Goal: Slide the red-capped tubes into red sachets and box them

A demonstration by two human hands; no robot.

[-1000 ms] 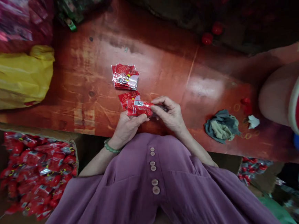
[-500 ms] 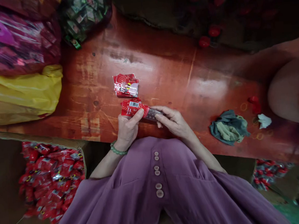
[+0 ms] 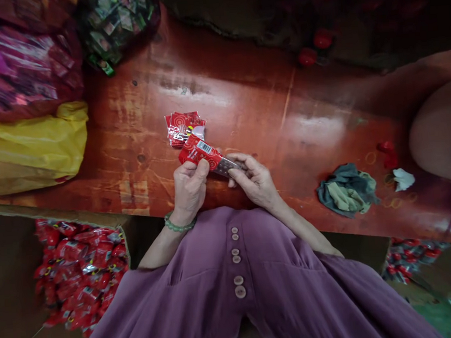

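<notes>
Above the table's front edge, my left hand (image 3: 190, 187) is closed, pinching a red printed wrapper (image 3: 198, 151) with a white barcode between thumb and fingers. Out of the wrapper's right end extends a clear tube (image 3: 225, 167) with dark, dotted contents. My right hand (image 3: 254, 179) grips the far end of that tube with thumb and fingertips. Just beyond the wrapper lies a small pile of flat red printed wrappers (image 3: 177, 128), partly covered by the one I hold.
Left on the red table (image 3: 252, 109) are a yellow bag (image 3: 28, 148) and a pink bag (image 3: 26, 65). A crumpled cloth (image 3: 346, 190) and a pink bucket (image 3: 441, 131) stand right. Below left, a carton holds red packaged items (image 3: 85, 268).
The red wrapper has tilted, its left end rising over the pile's edge, and its barcode now slants. My left hand has turned, with its knuckles higher. Both hands still hold on.
</notes>
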